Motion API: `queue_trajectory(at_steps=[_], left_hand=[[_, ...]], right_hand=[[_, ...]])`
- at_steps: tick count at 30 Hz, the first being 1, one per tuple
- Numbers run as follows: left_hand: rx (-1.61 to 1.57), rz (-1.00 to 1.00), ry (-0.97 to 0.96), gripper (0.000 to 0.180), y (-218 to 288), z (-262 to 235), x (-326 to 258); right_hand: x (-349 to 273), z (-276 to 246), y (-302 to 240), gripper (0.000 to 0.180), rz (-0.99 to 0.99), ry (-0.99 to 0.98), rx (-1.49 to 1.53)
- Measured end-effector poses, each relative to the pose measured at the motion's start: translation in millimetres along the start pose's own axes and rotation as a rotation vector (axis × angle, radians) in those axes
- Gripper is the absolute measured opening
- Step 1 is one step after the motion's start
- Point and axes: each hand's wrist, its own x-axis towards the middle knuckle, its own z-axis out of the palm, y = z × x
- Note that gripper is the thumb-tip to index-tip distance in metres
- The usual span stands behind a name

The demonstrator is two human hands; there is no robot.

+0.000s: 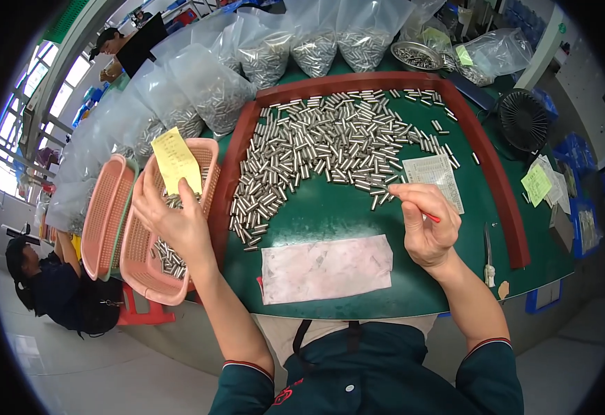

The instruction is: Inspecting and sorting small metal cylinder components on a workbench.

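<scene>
My left hand (pixel 174 225) is over a pink plastic basket (pixel 162 290), thumb and fingers closed on a yellow slip of paper (pixel 176 160) with handwriting. Small metal pins lie in the basket beneath it. My right hand (pixel 430 225) pinches a thin red stick-like tool (pixel 433 218); its kind is mostly hidden by the fingers. That hand is at the near right edge of a large spread of shiny metal cylinder pins (pixel 330 131) on the green table (pixel 316 214). A stained pale cloth (pixel 326 270) lies flat between my forearms. A printed paper sheet (pixel 435 178) is just beyond my right hand.
A dark red raised frame (pixel 479 152) borders the pins. Clear bags of pins (pixel 264 55) line the back and left. A second pink basket (pixel 102 221), black fan (pixel 524 121), metal bowl (pixel 415 55) and knife-like tool (pixel 488 256) surround the work area. Another person (pixel 53 283) sits at left.
</scene>
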Motion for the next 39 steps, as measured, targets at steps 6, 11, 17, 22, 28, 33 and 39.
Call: queue_trajectory(at_steps=[6,11,17,22,28,33,39], left_hand=[[-0.539,0.202,-0.476,0.012,67,36,-23],[-0.652,0.397,-0.623,0.015,95,66,-56],[-0.656,0.473,-0.691,0.019,100,72,-67],[-0.628,0.529,-0.668,0.017,105,74,-65],[-0.67,0.527,-0.655,0.015,103,76,-68],[-0.666,0.515,-0.683,0.015,100,76,-68],[-0.827,0.02,-0.853,0.01,97,56,-60]], right_hand=[[-4,-3,7,0.01,0.018,-0.017,-0.022],[-4,2,4,0.011,0.015,-0.014,-0.005],[-2,-2,2,0.012,0.023,-0.016,-0.014],[-4,-1,5,0.012,0.031,-0.038,-0.033],[-2,-2,6,0.013,0.027,-0.051,-0.061],[-1,-1,6,0.013,0.02,-0.055,-0.06],[-4,1,2,0.011,0.003,-0.049,-0.046]])
